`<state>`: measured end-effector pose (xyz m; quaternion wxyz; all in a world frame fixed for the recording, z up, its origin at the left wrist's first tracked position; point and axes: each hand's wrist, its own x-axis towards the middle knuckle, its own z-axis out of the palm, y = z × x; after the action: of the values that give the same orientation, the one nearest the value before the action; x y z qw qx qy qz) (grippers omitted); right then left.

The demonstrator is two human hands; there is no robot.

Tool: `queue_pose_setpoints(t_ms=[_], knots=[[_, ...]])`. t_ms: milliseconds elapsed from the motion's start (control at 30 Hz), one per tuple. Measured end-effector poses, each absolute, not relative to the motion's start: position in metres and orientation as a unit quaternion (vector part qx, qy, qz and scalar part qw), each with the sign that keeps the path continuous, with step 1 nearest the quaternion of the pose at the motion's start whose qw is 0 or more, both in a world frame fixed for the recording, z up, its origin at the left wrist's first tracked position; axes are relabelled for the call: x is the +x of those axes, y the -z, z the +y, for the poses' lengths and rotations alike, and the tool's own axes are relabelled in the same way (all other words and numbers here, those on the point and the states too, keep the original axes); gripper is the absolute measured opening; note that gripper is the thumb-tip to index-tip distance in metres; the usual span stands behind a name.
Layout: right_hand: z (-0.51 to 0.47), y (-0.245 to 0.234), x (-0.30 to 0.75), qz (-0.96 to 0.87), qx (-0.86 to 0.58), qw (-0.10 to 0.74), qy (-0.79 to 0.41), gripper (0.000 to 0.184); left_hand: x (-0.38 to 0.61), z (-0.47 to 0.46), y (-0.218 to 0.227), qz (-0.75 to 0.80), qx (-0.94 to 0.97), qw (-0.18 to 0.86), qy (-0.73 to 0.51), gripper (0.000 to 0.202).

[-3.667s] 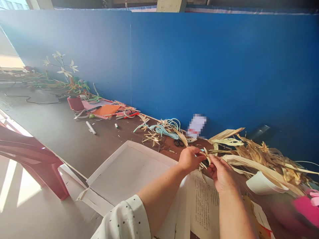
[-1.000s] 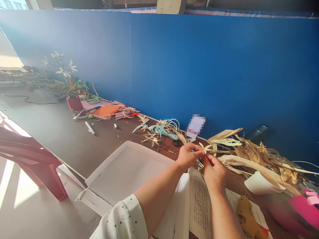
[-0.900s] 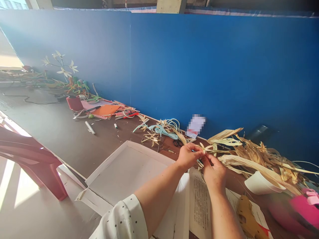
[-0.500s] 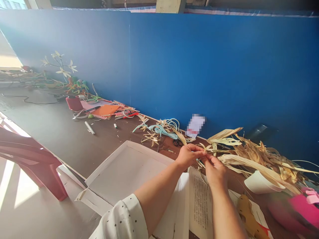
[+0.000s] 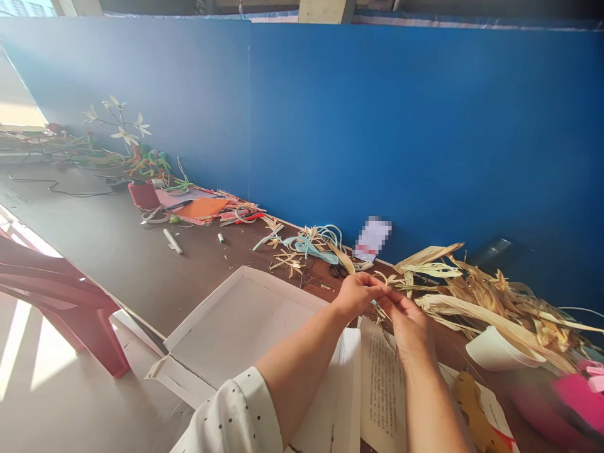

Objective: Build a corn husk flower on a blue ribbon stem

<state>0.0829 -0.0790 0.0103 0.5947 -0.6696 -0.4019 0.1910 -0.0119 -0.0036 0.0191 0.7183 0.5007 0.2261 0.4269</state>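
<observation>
My left hand [image 5: 358,293] and my right hand [image 5: 406,318] meet over the table, fingertips pinched together. Between them is a small corn husk flower [image 5: 387,277] with pale, narrow petals pointing up and outward. Its base is hidden by my fingers. Thin strips hang below my right hand. Just behind and to the right lies a heap of dry corn husks [image 5: 491,290]. A pair of black scissors [image 5: 336,270] lies behind my left hand. Finished-looking husk flowers [image 5: 289,262] and light blue ribbon [image 5: 314,250] sit farther left.
An open white box [image 5: 245,324] and a printed sheet [image 5: 383,384] lie under my forearms. At right are a white cup [image 5: 503,349] on its side and a yellow-brown glue gun [image 5: 474,409]. A blue panel [image 5: 401,126] stands behind; a red plastic chair [image 5: 70,302] is at left.
The view has shifted slightly, so everything sits a little farther right. Both hands stay pinched at the flower, with only a small shift of the right fingers.
</observation>
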Motion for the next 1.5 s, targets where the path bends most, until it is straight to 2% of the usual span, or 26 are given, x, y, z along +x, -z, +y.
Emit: queue_pose_setpoints(t_ms=[433,900,1200,1333,1433,1500], knots=[[-0.078,-0.005,0.089,-0.392,-0.681,0.583,-0.205,0.052,-0.013,-0.006,-0.02,0.261,0.528,0.688,-0.425,0.028],[-0.083,-0.02,0.081,-0.402,-0.74,0.524,-0.132,0.056,-0.013,-0.007,-0.018,0.221,0.501,0.712,-0.438,0.032],[-0.08,-0.013,0.084,-0.386,-0.718,0.558,-0.153,0.057,-0.011,-0.005,-0.016,0.201,0.487,0.736,-0.426,0.038],[-0.078,-0.012,0.081,-0.375,-0.712,0.569,-0.17,0.055,-0.009,-0.003,-0.015,0.203,0.465,0.725,-0.465,0.034],[-0.079,-0.018,0.076,-0.348,-0.675,0.636,-0.141,0.056,-0.009,0.0,-0.014,0.266,0.429,0.693,-0.514,0.029],[-0.082,-0.03,0.067,-0.317,-0.65,0.688,-0.06,0.051,-0.009,0.003,-0.012,0.32,0.411,0.663,-0.538,0.024]])
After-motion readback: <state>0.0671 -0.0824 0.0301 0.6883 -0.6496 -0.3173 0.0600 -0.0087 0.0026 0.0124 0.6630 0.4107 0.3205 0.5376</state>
